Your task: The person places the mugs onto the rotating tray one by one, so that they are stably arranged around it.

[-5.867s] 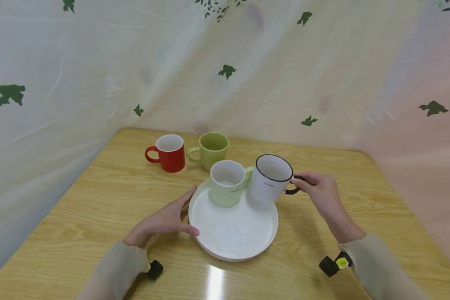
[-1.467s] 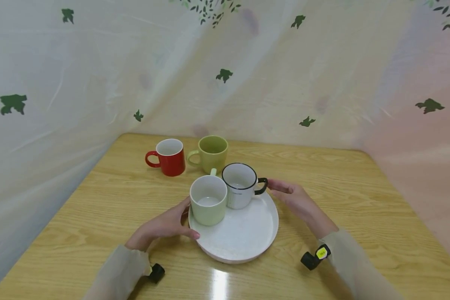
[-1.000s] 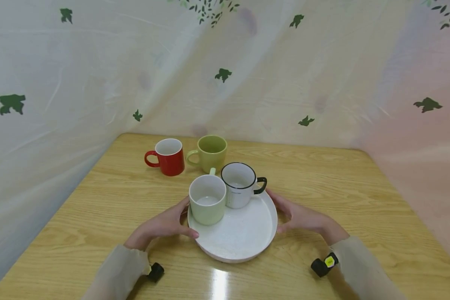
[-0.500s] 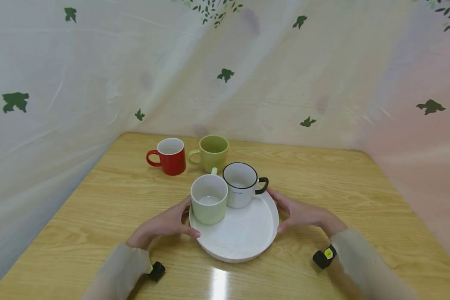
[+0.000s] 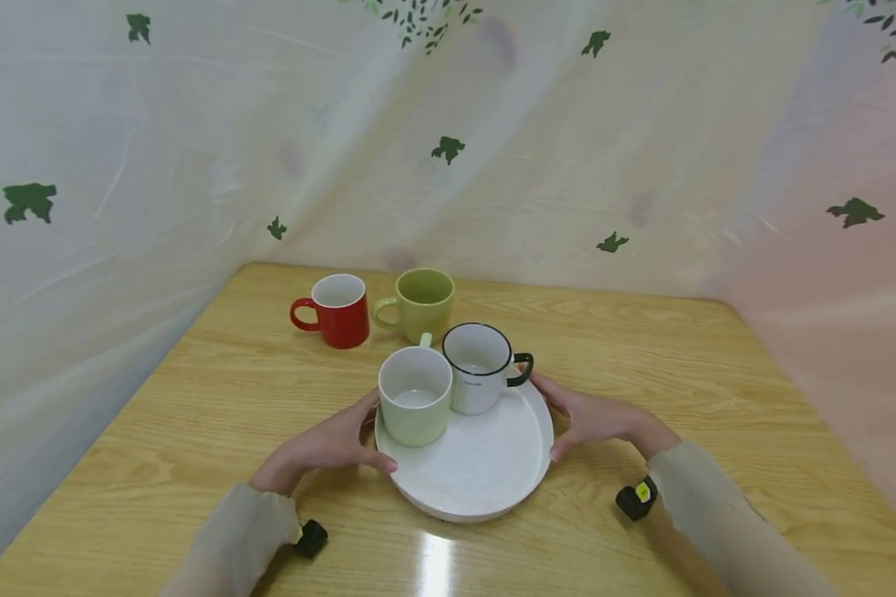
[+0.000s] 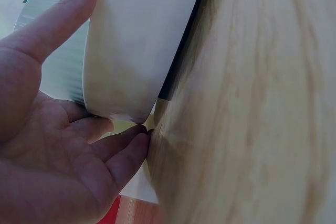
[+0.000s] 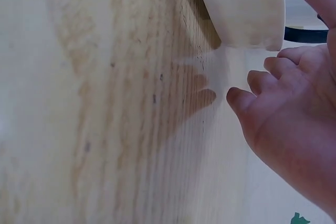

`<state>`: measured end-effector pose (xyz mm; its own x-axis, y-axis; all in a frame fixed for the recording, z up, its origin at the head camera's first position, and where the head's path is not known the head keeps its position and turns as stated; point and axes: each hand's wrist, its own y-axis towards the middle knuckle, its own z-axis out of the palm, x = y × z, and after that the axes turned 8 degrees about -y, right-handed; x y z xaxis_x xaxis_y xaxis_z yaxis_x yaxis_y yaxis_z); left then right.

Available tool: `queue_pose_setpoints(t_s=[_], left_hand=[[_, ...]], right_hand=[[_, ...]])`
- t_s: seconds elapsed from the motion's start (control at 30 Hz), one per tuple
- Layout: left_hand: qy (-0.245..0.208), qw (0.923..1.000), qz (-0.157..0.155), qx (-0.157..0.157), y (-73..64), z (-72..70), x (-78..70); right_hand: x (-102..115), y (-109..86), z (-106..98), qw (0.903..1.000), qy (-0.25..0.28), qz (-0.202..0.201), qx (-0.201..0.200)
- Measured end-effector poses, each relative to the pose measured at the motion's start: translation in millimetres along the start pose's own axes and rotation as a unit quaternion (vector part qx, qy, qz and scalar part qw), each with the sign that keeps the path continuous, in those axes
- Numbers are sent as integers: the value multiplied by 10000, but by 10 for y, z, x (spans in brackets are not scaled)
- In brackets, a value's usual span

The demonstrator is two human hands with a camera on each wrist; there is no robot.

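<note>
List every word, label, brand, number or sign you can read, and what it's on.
None legible.
White mug with black rim: small dark print, too small to read.
Yellow tag on the black wrist device: faint marks, too small and blurred to read.
Red mug, olive-green mug, pale green mug, tray: no readable text.

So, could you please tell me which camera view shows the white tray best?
The head view, because it shows the white tray from above, most of its floor and rim included. Both wrist views show only part of its outer wall.
</note>
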<state>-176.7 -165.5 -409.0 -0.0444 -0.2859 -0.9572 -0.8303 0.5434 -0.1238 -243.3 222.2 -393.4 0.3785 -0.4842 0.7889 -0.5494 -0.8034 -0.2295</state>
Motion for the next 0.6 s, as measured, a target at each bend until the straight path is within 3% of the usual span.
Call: queue_pose_setpoints(t_s=[0.23,0.43,0.6], left_hand=[[-16,10000,-32,-5,-21,-13,6],[-58,10000,36,31,-21,-15,0],[-23,10000,-92,11,-12,-21,-17]], right_hand=[[21,66,-41,9986,-520,20,91],[70,81,-56,9973,-613,330,217],[85,53,-37,9969,-565,496,220]])
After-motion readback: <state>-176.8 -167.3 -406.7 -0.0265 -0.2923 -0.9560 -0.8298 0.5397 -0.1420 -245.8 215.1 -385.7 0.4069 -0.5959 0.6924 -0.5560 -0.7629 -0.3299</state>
